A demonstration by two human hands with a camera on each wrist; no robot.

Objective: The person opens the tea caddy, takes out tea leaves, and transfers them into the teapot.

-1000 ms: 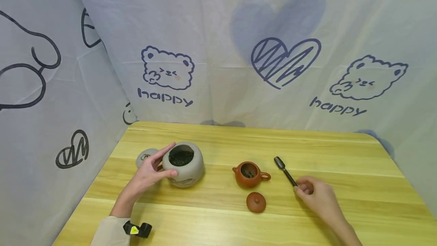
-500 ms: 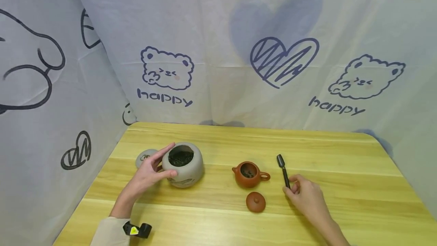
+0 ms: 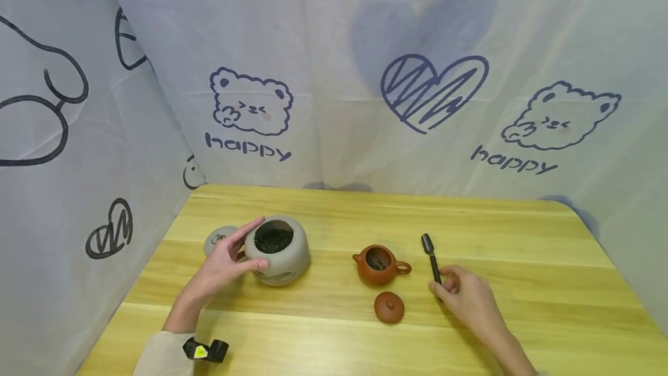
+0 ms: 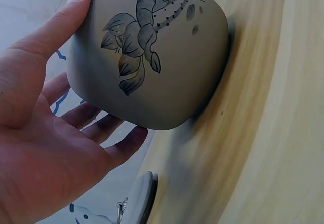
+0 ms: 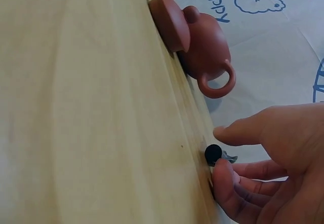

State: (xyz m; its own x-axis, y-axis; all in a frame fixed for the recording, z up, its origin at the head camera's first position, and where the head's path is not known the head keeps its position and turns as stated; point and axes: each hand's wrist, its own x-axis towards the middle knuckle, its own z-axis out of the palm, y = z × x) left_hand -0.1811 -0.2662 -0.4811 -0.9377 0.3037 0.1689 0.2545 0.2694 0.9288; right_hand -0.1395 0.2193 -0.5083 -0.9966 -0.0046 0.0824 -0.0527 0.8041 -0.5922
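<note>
Tea jar, grey with a plant painted on its side, stands uncovered toward the left of the wooden table, dark leaves showing inside. The left hand holds its side, thumb near the front and the other digits spread round the far side. That hold is best kept light and steady, so the jar neither tips nor slides into the grey jar lid lying just behind the hand.

At the right, the right hand is at the handle end of the slim black tea scoop. The right wrist view shows the thumb just apart from the handle and the index finger touching it from the other side; whether any grip bears on it is hard to tell, since most of the handle is hidden behind its end cap. Good handling here seems to call for parting the digits evenly, or closing them squarely, without rolling the handle.

Between the hands sit the red-brown teapot, its handle toward the scoop and a few leaves inside, and the teapot lid nearer the person. Both call for a wide berth from the right wrist.
</note>
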